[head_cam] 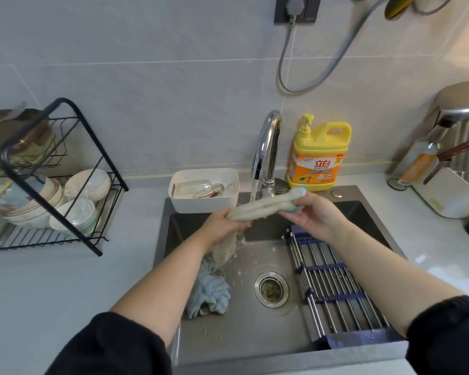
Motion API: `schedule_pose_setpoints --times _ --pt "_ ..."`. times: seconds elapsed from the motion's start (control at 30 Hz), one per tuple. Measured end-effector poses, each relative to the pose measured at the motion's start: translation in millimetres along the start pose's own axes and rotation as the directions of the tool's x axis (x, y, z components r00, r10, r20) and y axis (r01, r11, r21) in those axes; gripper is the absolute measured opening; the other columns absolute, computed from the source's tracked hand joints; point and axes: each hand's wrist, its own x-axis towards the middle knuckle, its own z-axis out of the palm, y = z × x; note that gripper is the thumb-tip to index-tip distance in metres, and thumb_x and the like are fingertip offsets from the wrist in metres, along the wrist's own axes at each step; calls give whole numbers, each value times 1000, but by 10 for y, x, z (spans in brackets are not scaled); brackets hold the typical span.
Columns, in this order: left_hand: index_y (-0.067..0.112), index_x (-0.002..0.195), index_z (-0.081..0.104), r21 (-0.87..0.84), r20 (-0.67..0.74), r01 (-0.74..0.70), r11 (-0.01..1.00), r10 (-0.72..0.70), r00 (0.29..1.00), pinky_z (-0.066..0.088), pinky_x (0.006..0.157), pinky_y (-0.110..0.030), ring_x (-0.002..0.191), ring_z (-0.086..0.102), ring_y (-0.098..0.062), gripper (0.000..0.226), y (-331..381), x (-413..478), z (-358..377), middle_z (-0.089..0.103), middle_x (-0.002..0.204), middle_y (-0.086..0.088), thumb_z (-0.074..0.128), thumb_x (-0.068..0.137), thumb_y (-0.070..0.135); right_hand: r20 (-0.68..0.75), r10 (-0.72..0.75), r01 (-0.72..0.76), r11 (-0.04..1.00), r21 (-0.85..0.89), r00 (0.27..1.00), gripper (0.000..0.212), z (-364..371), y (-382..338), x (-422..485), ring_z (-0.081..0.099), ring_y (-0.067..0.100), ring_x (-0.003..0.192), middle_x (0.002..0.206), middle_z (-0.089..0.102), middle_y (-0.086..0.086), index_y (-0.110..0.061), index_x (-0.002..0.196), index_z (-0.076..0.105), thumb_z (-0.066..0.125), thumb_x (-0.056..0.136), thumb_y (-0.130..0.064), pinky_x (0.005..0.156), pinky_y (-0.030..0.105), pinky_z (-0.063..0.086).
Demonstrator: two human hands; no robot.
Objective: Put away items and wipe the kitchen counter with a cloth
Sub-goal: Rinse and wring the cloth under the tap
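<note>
We record the cream cloth (266, 205) stretched above the sink (244, 328), under the running tap (266, 150). Left hand (222, 227): fingers clenched round one end, the rest hanging below. Right hand (317, 215): fingers grasping the other end. Yellow bottle (318, 158) on the bench (65, 280) behind, label "立白".

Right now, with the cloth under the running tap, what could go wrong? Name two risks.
1. Water from the tap strikes the cloth stretched between the left hand and right hand, so it may splash onto the white tub.
2. The blue cloth lies beside the drain and could slide over it, slowing drainage.
</note>
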Motion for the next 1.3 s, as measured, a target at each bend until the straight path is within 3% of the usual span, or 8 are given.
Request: schedule_pose_setpoints --times 0.2,0.33,0.5,0.63,0.8,0.93,1.07,1.3 --pt "-7 122 51 -475 109 -49 879 114 987 55 85 -37 102 64 -29 101 219 68 36 65 113 -22 94 42 38 -47 284 -280 957 79 958 22 -338 793 200 71 30 76 93 68 23 5 109 52 42 91 -1 60 35 59" --pt "5 119 47 -542 193 -14 840 140 971 56 80 -41 89 68 -30 81 383 100 77 69 85 -15 89 54 29 -29 340 -339 940 34 940 37 -232 1003 400 60 31 100 111 63 17 -5 112 60 40 98 -32 89 44 46" --pt "2 120 51 -516 319 77 853 108 942 57 78 -39 86 68 -28 45 509 120 138 67 80 -12 54 78 18 410 421 -532 822 205 809 82 -102 997 604 45 35 130 136 52 19 -10 133 55 48 80 -72 112 54 26" --pt "9 82 69 -352 355 37 935 97 930 51 90 -38 99 62 -29 22 486 213 30 70 100 -16 57 71 23 602 374 -450 893 -28 706 89 -163 1051 575 60 28 113 118 63 15 -7 122 64 69 58 -69 95 53 48" --pt "9 79 56 -435 198 91 896 -3 980 51 81 -41 72 66 -21 8 378 323 94 64 66 -6 49 74 10 436 460 -296 870 -393 774 65 -46 932 536 47 11 57 71 50 3 -11 93 52 93 49 -34 48 23 45" --pt "11 97 57 -465 -16 178 867 -209 978 50 62 -34 51 53 -16 10 269 429 236 53 57 -4 49 94 7 15 266 -136 538 -832 964 37 192 928 491 45 12 49 70 52 3 -14 94 52 79 70 -24 42 25 37" --pt "14 105 65 -509 -197 230 829 -373 907 50 65 -33 60 47 -18 17 234 464 390 48 71 -6 51 96 15 100 118 118 -156 -981 988 42 241 980 579 56 20 114 117 58 4 -19 125 50 57 87 -32 94 29 46" --pt "11 99 67 -662 -266 257 704 -542 797 51 86 -36 83 56 -23 13 163 479 509 56 93 -11 56 92 14 102 -125 27 -496 -868 987 23 194 910 426 65 26 89 98 68 3 -17 105 61 43 91 -19 68 31 47"
